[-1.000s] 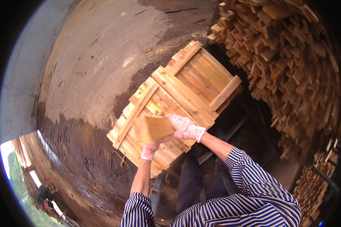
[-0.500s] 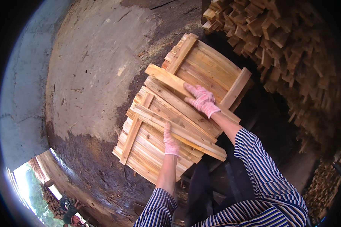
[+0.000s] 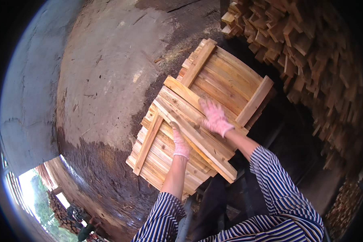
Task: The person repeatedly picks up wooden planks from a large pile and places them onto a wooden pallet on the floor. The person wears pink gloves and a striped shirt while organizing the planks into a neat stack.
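Several pale wooden slats lie side by side in layers before me, with crosspieces across them. My left hand, in a pink-and-white knit glove, grips a long loose slat lying slantwise over the near slats; its fingers are partly hidden by the wood. My right hand, in a matching glove, is slightly blurred, its fingers spread flat. It rests over the lower part of another slat, between the near and far groups of boards.
A large stack of cut wood rises at the upper right. A stained concrete floor stretches to the left, beside a grey wall. Dark metal bars show below the boards. At the lower left, a person is near more piled wood.
The loose slat in my left hand has turned steeper, its far end now nearer the neighbouring boards. My right hand has moved slightly down and its fingers have spread. The view has shifted a little.
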